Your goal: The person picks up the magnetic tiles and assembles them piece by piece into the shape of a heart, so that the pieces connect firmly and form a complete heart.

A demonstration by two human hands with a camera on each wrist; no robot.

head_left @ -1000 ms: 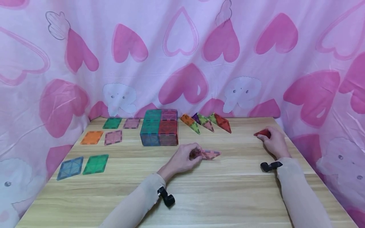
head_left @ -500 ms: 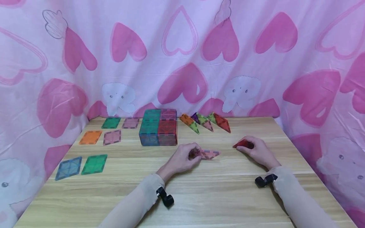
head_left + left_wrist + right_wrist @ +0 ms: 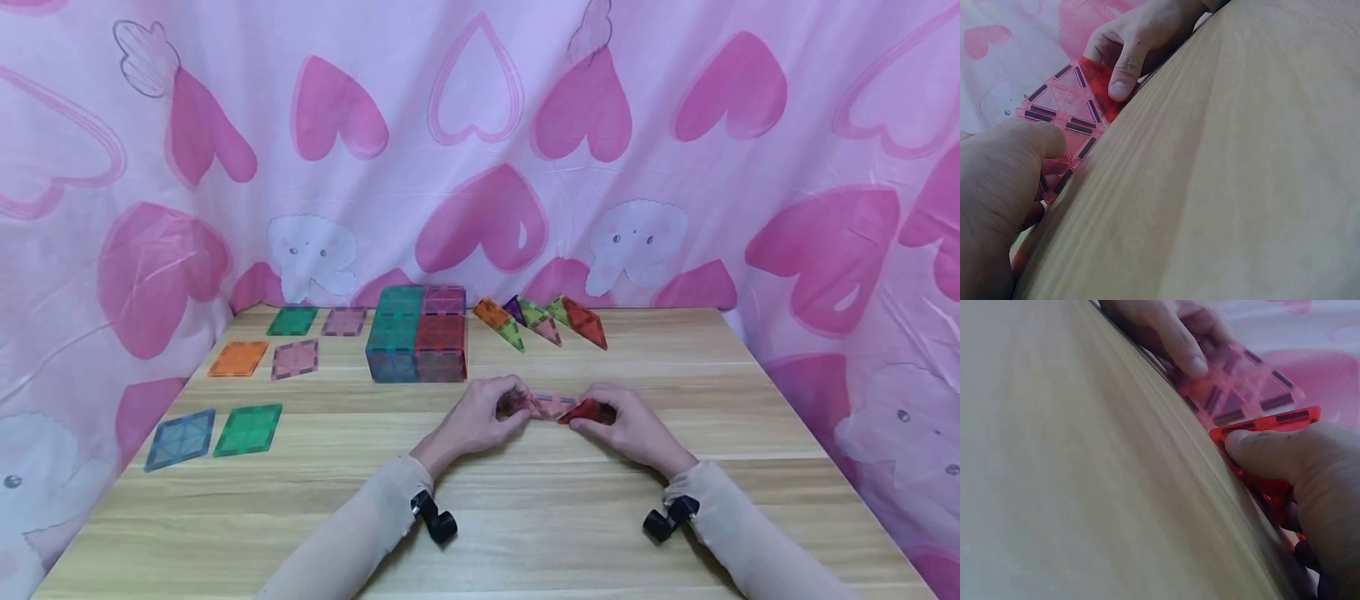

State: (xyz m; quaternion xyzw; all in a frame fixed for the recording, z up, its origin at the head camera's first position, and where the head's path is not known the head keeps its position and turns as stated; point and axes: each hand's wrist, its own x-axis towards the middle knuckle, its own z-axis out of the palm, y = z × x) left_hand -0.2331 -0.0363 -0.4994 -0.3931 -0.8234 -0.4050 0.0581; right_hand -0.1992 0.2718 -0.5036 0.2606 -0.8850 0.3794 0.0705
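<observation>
Two translucent pink triangular magnetic tiles (image 3: 552, 406) stand side by side near the middle of the table. My left hand (image 3: 480, 417) pinches their left end between thumb and fingers. A red triangular magnetic tile (image 3: 1266, 481) is pinched in my right hand (image 3: 626, 425), its edge right at the right end of the pink tiles. In the left wrist view, the red tile (image 3: 1100, 84) lines up against the pink tiles (image 3: 1063, 119), which show dark magnet strips along their edges. My curled fingers hide part of each tile.
A block of green, red and blue magnetic tiles (image 3: 416, 333) stands behind my left hand. Paired triangle tiles (image 3: 537, 320) lean in a row at the back. Flat tiles, among them an orange one (image 3: 238, 359) and a blue one (image 3: 180, 440), lie on the left. A curtain (image 3: 480, 150) hangs behind the table.
My right hand has moved left and nearer with the red tile, from the table's right side to the pink tiles. My left hand has kept its hold in place.
</observation>
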